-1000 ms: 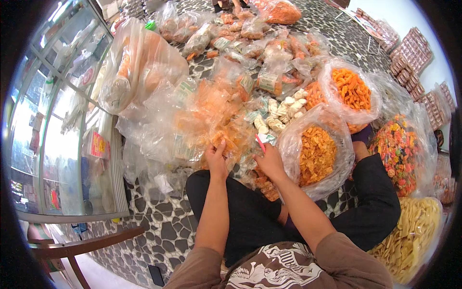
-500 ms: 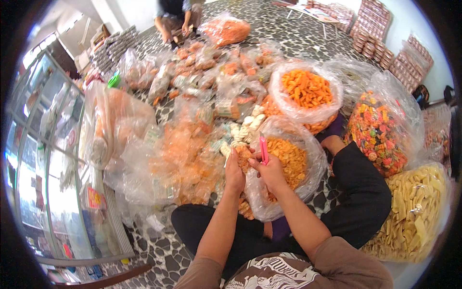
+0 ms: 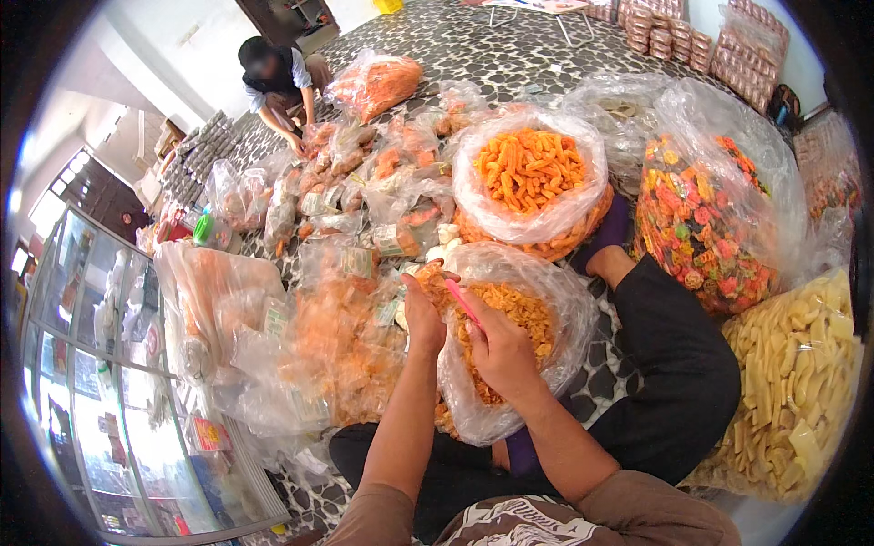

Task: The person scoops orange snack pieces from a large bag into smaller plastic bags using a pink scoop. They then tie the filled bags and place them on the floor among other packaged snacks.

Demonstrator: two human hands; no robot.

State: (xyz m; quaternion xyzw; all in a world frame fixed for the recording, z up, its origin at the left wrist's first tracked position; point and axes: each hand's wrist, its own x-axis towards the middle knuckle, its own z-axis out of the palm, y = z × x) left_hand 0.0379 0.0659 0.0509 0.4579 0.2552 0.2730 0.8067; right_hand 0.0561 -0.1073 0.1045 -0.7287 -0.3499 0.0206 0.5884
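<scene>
My left hand (image 3: pixel 422 318) is curled round a small orange-brown snack bundle (image 3: pixel 431 273); I cannot tell whether it is bagged. In my right hand (image 3: pixel 503 355) is a slim pink tool (image 3: pixel 463 303), gripped near its lower end and tilted up to the left, its tip close to that bundle. Both hands are over the left side of an open clear plastic bag (image 3: pixel 569 355) between my legs. Orange-yellow crisps (image 3: pixel 523 305) fill it. Just beyond my left hand lie some pale cream snack pieces (image 3: pixel 446 241), partly hidden.
Filled snack packets (image 3: pixel 337 191) and plastic bags (image 3: pixel 319 355) spread ahead and left. A bag of orange puffs (image 3: pixel 528 173) stands beyond; bags of colourful snacks (image 3: pixel 696 218) and pale strips (image 3: pixel 783 391) stand right. A glass cabinet (image 3: pixel 100 382) borders the left. Another person (image 3: pixel 278 86) crouches far left.
My view has turned, bringing more of the crouching person into sight. The pink tool has gone from nearly upright to leaning left, towards the bundle. Both hands keep their hold.
</scene>
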